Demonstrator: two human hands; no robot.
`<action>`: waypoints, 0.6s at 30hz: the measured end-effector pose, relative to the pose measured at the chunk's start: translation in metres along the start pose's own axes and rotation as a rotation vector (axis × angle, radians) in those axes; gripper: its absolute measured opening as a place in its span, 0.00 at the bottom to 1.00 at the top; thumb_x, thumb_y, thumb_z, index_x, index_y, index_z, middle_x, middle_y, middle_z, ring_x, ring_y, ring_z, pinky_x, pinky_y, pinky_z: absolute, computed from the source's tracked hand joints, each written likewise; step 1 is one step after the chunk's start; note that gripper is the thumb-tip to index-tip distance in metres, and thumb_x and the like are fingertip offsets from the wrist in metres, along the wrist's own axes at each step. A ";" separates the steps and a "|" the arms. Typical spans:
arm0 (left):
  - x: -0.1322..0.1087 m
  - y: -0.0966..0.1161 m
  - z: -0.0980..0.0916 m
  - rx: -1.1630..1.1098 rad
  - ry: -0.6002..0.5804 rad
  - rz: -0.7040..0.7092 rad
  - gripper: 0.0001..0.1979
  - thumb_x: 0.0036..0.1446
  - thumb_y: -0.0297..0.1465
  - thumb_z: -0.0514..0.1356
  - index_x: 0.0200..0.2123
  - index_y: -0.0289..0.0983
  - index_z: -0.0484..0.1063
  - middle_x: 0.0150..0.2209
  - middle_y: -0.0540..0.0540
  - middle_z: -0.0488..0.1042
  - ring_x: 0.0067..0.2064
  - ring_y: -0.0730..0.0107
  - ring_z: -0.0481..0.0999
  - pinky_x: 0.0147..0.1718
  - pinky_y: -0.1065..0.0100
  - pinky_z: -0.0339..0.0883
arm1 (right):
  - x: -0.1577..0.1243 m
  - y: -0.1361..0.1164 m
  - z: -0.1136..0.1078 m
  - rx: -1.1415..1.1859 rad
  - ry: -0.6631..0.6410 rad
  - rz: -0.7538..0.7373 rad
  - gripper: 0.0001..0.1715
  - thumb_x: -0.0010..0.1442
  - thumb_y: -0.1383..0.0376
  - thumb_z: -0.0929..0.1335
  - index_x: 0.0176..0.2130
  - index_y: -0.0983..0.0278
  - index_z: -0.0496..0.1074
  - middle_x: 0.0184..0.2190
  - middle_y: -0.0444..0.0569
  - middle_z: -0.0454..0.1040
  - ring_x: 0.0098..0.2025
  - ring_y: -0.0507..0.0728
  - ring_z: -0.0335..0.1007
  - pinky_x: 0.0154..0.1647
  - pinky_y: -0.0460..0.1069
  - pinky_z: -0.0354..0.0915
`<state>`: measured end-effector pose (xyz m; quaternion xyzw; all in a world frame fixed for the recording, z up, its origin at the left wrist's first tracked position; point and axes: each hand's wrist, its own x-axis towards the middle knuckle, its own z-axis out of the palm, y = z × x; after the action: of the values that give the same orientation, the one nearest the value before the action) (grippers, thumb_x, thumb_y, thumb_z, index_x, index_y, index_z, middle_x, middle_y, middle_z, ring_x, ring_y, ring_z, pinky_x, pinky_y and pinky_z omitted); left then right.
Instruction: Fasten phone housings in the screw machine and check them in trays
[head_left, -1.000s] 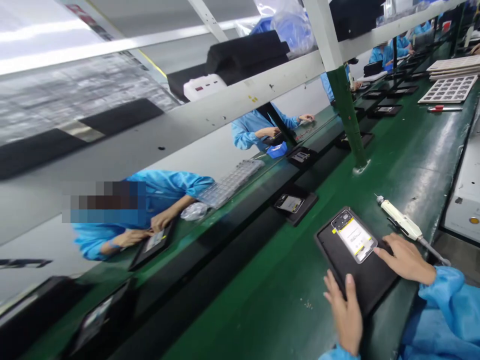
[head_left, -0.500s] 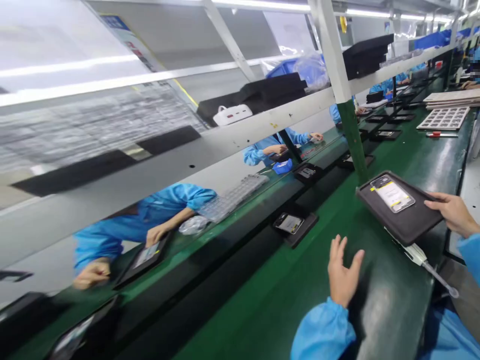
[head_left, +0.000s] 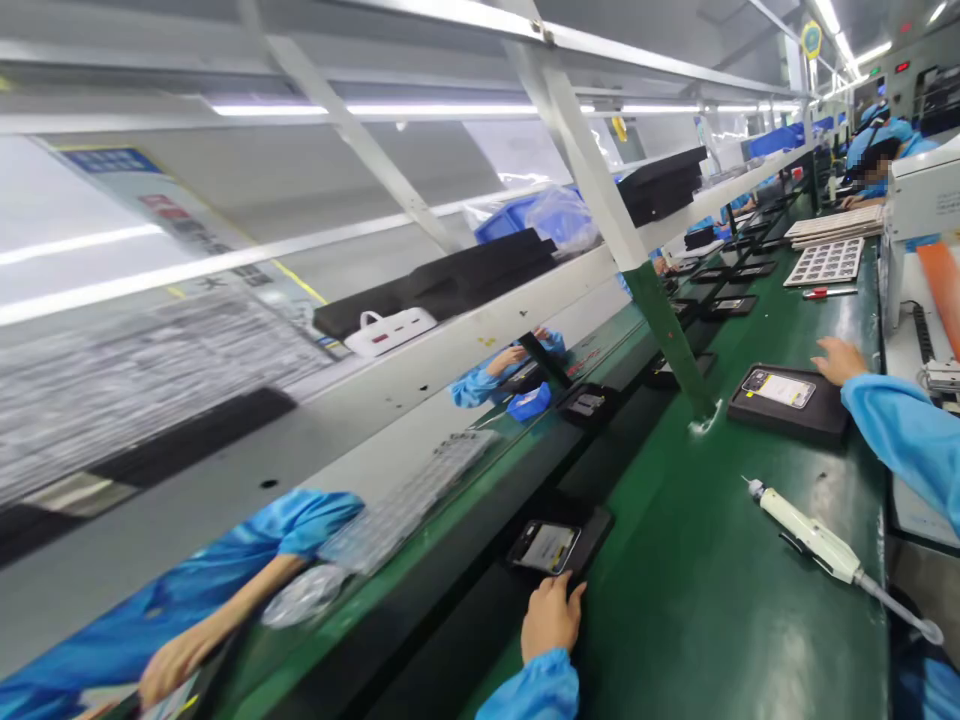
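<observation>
My left hand reaches to the near edge of a black foam tray on the sunken conveyor strip. Its fingertips meet the tray edge, with the thumb apart. An opened phone lies on that tray, its inner side up. Farther right, my right hand is at the right edge of a second black foam tray, fingers stretched out; whether they touch it is unclear. This tray rests on the green bench with another opened phone on it. A white electric screwdriver lies nearer to me.
A green-and-white post rises from the bench. Beyond are a red pen and a white grid tray of small parts. Across the strip, a co-worker's arm extends beside clear plastic trays. A shelf rail runs overhead.
The tray in my right hand has come down from the air onto the bench, and those fingers have loosened. My left hand has moved left to the conveyor tray. The view has swung right.
</observation>
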<state>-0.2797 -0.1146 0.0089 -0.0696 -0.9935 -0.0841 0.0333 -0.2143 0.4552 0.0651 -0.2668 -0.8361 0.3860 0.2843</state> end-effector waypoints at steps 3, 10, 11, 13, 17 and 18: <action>-0.002 0.009 -0.006 -0.011 0.003 0.014 0.15 0.56 0.25 0.51 0.41 0.31 0.75 0.41 0.35 0.75 0.48 0.53 0.74 0.51 0.58 0.66 | -0.026 -0.027 0.008 -0.037 -0.102 -0.197 0.22 0.55 0.72 0.69 0.51 0.73 0.73 0.59 0.61 0.63 0.62 0.66 0.58 0.67 0.57 0.52; -0.103 0.054 -0.018 -0.143 -0.035 0.157 0.11 0.57 0.27 0.56 0.42 0.35 0.74 0.43 0.41 0.75 0.48 0.61 0.74 0.51 0.62 0.68 | -0.169 -0.078 0.017 0.121 -0.257 -0.914 0.17 0.65 0.60 0.65 0.49 0.65 0.74 0.52 0.52 0.72 0.52 0.60 0.71 0.57 0.56 0.69; -0.130 0.064 -0.019 -0.168 -0.050 0.182 0.10 0.57 0.27 0.56 0.42 0.36 0.73 0.42 0.41 0.75 0.47 0.62 0.75 0.50 0.62 0.69 | -0.192 -0.082 0.022 0.130 -0.339 -0.921 0.17 0.66 0.60 0.64 0.49 0.65 0.74 0.52 0.52 0.72 0.52 0.60 0.71 0.56 0.55 0.70; -0.184 0.083 -0.018 -0.247 -0.074 0.237 0.11 0.59 0.29 0.54 0.42 0.38 0.73 0.41 0.42 0.75 0.44 0.63 0.75 0.45 0.63 0.71 | -0.236 -0.085 0.036 0.117 -0.523 -0.862 0.19 0.67 0.61 0.63 0.52 0.68 0.73 0.55 0.55 0.69 0.55 0.60 0.68 0.57 0.56 0.68; -0.270 0.111 -0.001 -0.566 -0.156 0.288 0.10 0.57 0.30 0.55 0.40 0.41 0.76 0.36 0.43 0.76 0.37 0.64 0.76 0.37 0.65 0.72 | -0.307 -0.074 0.062 0.038 -0.813 -0.577 0.28 0.64 0.67 0.62 0.61 0.77 0.63 0.64 0.64 0.53 0.65 0.64 0.53 0.65 0.58 0.59; -0.283 0.115 0.005 -0.705 -0.165 0.204 0.08 0.55 0.32 0.59 0.37 0.42 0.77 0.34 0.43 0.76 0.36 0.64 0.76 0.37 0.65 0.72 | -0.321 -0.069 0.063 0.016 -0.859 -0.514 0.30 0.62 0.72 0.61 0.62 0.78 0.60 0.65 0.64 0.50 0.66 0.64 0.50 0.66 0.58 0.57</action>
<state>0.0165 -0.0390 0.0009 -0.1819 -0.8907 -0.4115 -0.0648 -0.0498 0.1719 -0.0007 0.1330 -0.9134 0.3848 0.0025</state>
